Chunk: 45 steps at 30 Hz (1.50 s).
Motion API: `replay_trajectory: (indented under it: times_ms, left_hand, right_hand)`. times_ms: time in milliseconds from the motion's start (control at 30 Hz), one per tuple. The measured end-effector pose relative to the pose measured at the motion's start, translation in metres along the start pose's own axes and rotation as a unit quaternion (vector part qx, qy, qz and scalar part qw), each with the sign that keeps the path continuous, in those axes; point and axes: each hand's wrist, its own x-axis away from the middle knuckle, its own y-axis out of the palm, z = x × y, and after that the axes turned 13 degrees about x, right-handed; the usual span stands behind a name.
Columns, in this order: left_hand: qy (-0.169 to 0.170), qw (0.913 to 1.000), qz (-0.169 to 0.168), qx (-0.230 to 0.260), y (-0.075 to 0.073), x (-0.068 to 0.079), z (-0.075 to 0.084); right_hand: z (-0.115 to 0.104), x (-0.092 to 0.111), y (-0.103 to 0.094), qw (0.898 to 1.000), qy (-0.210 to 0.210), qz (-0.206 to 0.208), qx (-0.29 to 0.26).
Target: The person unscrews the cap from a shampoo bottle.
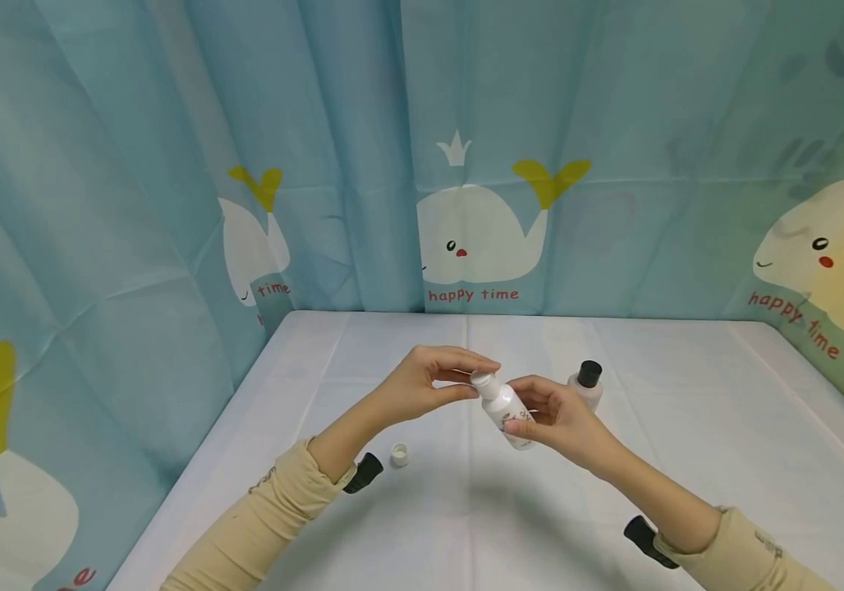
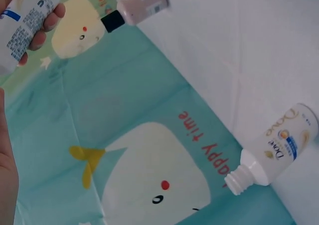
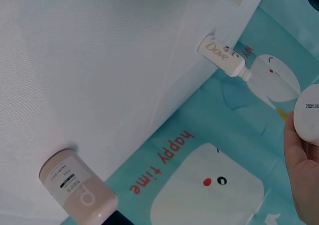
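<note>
My right hand grips a white lotion bottle round its body, tilted above the table. Its printed back label shows in the left wrist view, and its round base faces the right wrist camera. At the bottle's top, my left hand pinches the white cap, fingers over it and thumb below. A second white bottle, marked Dove, stands uncapped on the table with its threaded neck bare; the left hand hides it in the head view. A loose white cap lies near the left forearm.
A pink bottle with a black cap stands behind my right hand. The white-covered table is backed by a blue-green curtain with whale prints. Dark straps sit at both wrists.
</note>
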Motion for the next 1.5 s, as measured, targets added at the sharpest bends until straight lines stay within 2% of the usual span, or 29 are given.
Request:
replay_trajectory:
  times_ms: [367, 567, 800, 967, 1067, 1167, 1300, 1500]
  left_hand:
    - [-0.056, 0.9953, 0.074, 0.027, 0.008, -0.001, -0.001]
    - [-0.063, 0.9948, 0.078, 0.018, 0.012, -0.002, -0.002]
    - [-0.106, 0.9880, 0.112, 0.008, 0.018, -0.004, -0.005]
    - [-0.119, 0.9860, 0.116, -0.009, 0.021, -0.004, -0.003]
    - [-0.116, 0.9874, 0.107, -0.012, 0.021, -0.004, -0.002]
    - [-0.100, 0.9907, 0.092, 0.004, 0.018, -0.003, -0.003]
    - [-0.058, 0.9957, 0.066, 0.029, 0.010, 0.001, -0.004]
    - [-0.001, 0.9993, 0.011, 0.035, 0.002, 0.005, -0.005]
  right_hand:
    - [-0.001, 0.001, -0.002, 1.000, 0.004, 0.000, 0.004]
    - [-0.001, 0.001, -0.002, 1.000, 0.009, 0.001, 0.004]
    - [-0.001, 0.002, -0.002, 1.000, 0.009, 0.002, 0.005]
    - [-0.002, 0.001, -0.002, 1.000, 0.001, 0.003, 0.006]
    - [-0.002, 0.001, -0.001, 1.000, 0.002, 0.002, 0.005]
    - [-0.001, 0.001, -0.002, 1.000, 0.009, -0.001, 0.004]
    - [-0.001, 0.001, -0.002, 1.000, 0.019, -0.003, 0.004]
    - [0.000, 0.001, -0.003, 1.000, 0.017, -0.004, 0.004]
